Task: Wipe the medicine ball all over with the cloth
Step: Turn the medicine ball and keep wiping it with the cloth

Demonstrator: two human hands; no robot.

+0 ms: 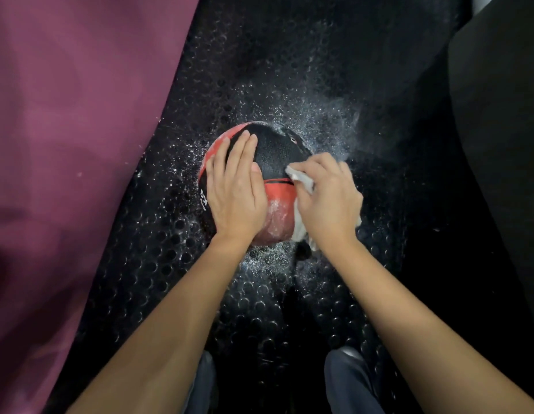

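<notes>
From the head view, the red and black medicine ball [274, 156] sits on a black studded mat [170, 264] flecked with white specks. The left hand [234, 189] lies flat on its top, fingers straight. The right hand [326, 201] clutches a white cloth [301, 177] against the ball's right side, hiding most of the cloth. A purple sheet [65, 115] covers the left, blurred.

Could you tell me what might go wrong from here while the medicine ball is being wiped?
The medicine ball sits on a studded floor mat speckled with white droplets or powder, steadied only by the flat left hand, so it might roll or slip. The right hand works the bunched cloth on one side only, so the whitish smear nearest the camera and the hidden underside could be missed.
</notes>
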